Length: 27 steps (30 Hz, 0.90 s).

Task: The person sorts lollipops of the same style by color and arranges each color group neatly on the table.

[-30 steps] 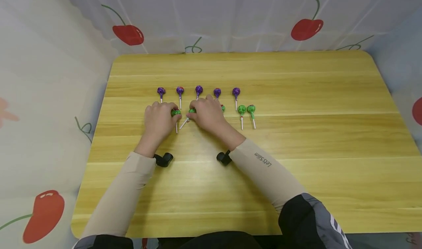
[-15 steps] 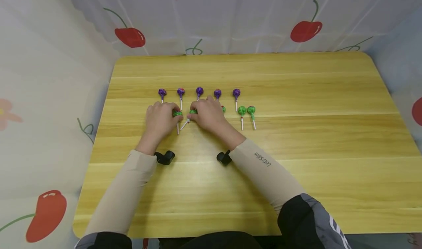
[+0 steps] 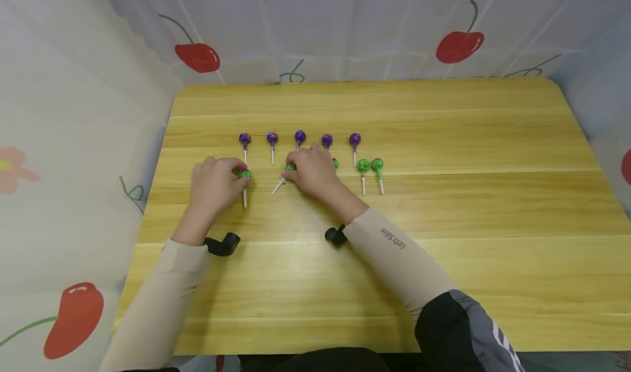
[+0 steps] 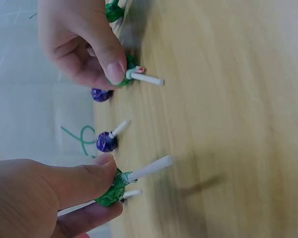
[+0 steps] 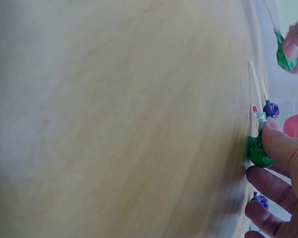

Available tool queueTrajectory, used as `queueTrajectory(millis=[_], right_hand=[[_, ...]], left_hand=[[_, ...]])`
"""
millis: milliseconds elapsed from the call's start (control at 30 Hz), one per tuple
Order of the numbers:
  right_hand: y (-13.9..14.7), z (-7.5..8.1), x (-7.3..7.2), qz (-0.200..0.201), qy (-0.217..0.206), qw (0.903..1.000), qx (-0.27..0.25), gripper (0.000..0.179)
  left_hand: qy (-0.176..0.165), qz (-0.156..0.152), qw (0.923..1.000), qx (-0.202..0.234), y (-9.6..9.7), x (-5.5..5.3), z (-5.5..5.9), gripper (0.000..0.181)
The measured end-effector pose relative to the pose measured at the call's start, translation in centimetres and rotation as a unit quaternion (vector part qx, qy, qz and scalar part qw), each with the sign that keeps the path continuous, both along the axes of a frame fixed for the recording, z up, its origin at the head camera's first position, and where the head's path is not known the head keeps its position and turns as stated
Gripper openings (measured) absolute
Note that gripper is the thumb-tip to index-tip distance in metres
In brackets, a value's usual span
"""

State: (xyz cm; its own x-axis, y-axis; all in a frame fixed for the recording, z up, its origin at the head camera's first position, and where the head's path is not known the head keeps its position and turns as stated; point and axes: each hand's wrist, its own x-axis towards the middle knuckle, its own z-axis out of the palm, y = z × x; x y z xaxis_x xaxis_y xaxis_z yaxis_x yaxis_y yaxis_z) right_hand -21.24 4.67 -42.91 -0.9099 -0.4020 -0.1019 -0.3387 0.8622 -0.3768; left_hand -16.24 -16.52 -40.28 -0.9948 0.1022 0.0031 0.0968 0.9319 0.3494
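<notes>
My left hand (image 3: 214,186) pinches a green-wrapped lollipop (image 4: 111,192) by its head between thumb and fingers, its white stick pointing toward me. In the left wrist view this lollipop is off the table, its shadow lying to one side. My right hand (image 3: 313,169) holds another green lollipop (image 5: 259,152) by the head, close to the tabletop, the stick slanting toward the front left. Beyond both hands runs a row of several purple lollipops (image 3: 300,136), partly covered by the right hand. A further green lollipop (image 3: 336,164) peeks out behind that hand.
Two green lollipops (image 3: 363,165) lie side by side to the right of my right hand. Everything lies on a light wooden table (image 3: 468,207). A cherry-print curtain (image 3: 345,27) hangs behind its far edge. Each wrist carries a black camera (image 3: 224,244).
My left hand has moved left with its green lollipop, away from the right hand and below the leftmost purple lollipop. The right hand has stayed in place, holding its green lollipop.
</notes>
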Motion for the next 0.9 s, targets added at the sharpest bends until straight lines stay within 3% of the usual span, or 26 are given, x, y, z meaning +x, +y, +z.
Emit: queueTrajectory(millis=[267, 433, 667, 900], right_hand=[[0.0, -0.2, 0.0, 0.008, 0.006, 0.9999, -0.003, 0.030], [0.1, -0.2, 0.0, 0.007, 0.011, 0.9999, -0.006, 0.030], [0.2, -0.5, 0.0, 0.008, 0.011, 0.9999, -0.005, 0.029], [0.1, -0.6, 0.0, 0.007, 0.015, 0.9998, -0.010, 0.028]], left_hand=[[-0.019, 0.009, 0.9998, -0.004, -1.3, 1.4, -0.7, 0.025], [-0.020, 0.006, 0.9995, -0.023, -1.5, 1.5, -1.5, 0.026], [-0.006, 0.015, 0.9999, -0.002, -1.5, 1.9, -2.7, 0.027], [-0.004, 0.025, 0.9996, 0.012, -1.6, 1.9, -2.8, 0.025]])
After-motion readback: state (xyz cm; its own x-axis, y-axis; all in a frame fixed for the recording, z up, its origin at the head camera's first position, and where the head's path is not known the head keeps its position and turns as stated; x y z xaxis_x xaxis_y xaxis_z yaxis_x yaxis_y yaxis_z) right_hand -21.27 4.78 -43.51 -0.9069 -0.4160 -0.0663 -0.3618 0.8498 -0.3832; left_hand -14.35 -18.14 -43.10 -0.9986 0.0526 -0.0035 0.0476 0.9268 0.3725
